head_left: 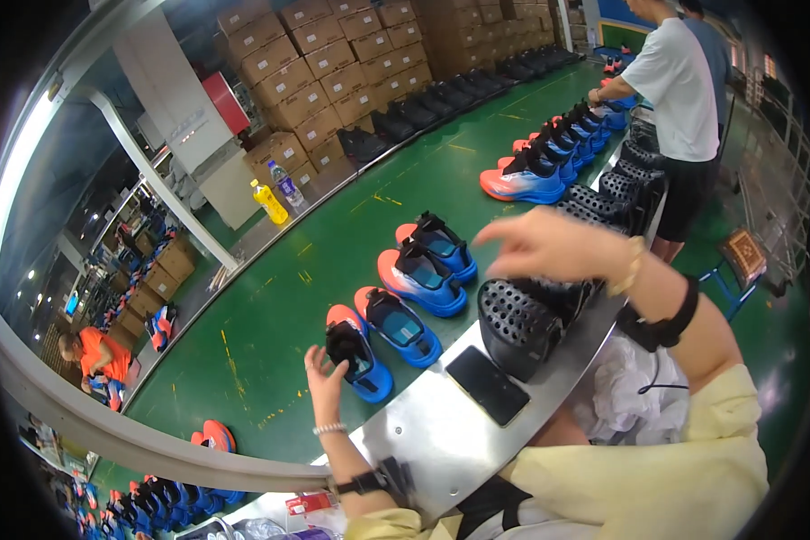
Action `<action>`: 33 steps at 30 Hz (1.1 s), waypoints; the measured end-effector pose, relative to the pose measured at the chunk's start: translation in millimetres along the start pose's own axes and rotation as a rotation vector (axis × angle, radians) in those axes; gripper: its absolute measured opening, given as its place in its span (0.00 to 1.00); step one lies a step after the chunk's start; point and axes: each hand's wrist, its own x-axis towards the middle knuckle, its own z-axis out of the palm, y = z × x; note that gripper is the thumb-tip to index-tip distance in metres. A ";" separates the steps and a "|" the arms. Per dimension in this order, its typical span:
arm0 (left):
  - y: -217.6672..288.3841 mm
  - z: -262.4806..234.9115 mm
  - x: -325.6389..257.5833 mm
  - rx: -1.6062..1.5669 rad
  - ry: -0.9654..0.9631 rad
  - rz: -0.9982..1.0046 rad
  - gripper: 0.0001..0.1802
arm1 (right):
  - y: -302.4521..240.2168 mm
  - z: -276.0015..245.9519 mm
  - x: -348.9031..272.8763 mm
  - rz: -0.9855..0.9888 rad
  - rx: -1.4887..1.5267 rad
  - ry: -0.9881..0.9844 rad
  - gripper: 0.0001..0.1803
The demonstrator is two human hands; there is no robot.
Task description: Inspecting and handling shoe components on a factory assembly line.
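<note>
My left hand (325, 382), thumb and fingers apart, is at the side of the nearest running shoe (369, 371), whose toe is orange-red and heel blue. Whether it touches the shoe I cannot tell. Beside that one stand a second shoe (400, 328) and another pair (427, 283), their black collars open and teal insoles showing. My right hand (558, 247) hovers over the black perforated plastic pieces (517, 328), index finger stretched leftward; slightly blurred, it shows nothing held. A dark phone (488, 385) lies on the metal ledge (423, 441) between my arms.
The green belt (306, 288) runs into the distance, carrying a row of similar shoes (524, 175) and, along its far edge, black shoes (363, 144). Two bottles (270, 202) stand beyond. A person in a white shirt (675, 85) works farther right. A metal frame (153, 432) curves past my left.
</note>
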 end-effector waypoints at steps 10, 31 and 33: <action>13.1 40.0 37.6 1.007 -0.116 0.178 0.42 | 272.6 -83.4 -105.4 0.341 -0.249 0.701 0.27; -7.1 24.7 41.9 1.200 0.084 0.124 0.40 | 239.2 -73.5 -111.0 0.221 -0.107 0.939 0.29; 13.7 31.9 35.4 1.095 0.086 0.101 0.38 | 185.6 -80.8 -101.6 0.107 0.162 0.950 0.26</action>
